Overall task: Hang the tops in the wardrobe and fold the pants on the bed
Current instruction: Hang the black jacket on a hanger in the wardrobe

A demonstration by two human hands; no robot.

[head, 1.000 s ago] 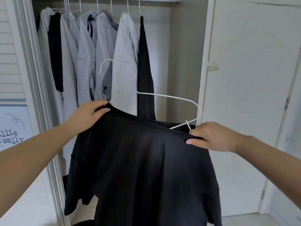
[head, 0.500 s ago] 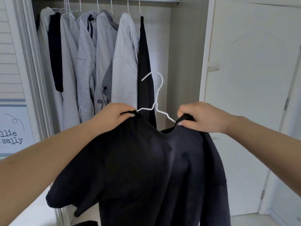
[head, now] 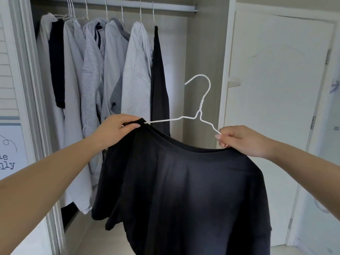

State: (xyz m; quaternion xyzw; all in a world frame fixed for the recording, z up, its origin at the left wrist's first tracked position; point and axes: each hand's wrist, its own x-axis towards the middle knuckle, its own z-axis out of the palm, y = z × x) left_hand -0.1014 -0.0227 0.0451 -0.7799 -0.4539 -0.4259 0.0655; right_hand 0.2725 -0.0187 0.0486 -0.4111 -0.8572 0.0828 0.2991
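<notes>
My left hand [head: 117,128] pinches the collar of the black top [head: 184,190] where the white hanger [head: 199,115] goes in under the cloth. My right hand [head: 242,140] is curled round the hanger's other arm and the collar together. The top hangs between my hands in front of the open wardrobe [head: 202,70], below the rail [head: 147,4] and not yet on it.

What worries me: most of the hanger's two arms show bare above the neckline, so I judge the shoulders are not seated. If I let go of either side now, the cloth could slide off that end and drop to the floor. The hook also leans to one side; lifting it like that, I might miss the rail or snag the dark garment [head: 159,80] just beside the free spot.

Counted from the left: one rail; about seven garments hung on it, though the crowded left end is hard to separate; one hanger in my hands; one top on it. No pants or bed are in view.
</notes>
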